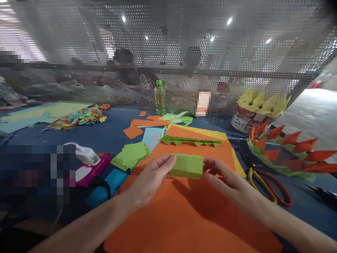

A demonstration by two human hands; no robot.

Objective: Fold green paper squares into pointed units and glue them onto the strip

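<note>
A folded piece of light green paper [186, 167] is held up just above a large orange sheet, a crease running along its length. My left hand [155, 175] pinches its left end, thumb on the front and fingertips hidden behind. At the right end, my right hand [223, 179] grips the edge between thumb and curled fingers; some fingertips are hidden by the paper. Below both hands lies the orange sheet [189, 218], with their shadow on it. Just beyond the held piece is a green paper strip with a row of points [191, 141].
Left are green paper squares [131, 154], a pink power strip [97, 170] with a white charger [88, 154], and blue paper [107, 188]. Right are scissors [271, 186], a pen [323, 195] and paper crowns [284, 147]. A green bottle [159, 98] stands before the perforated metal screen [168, 35].
</note>
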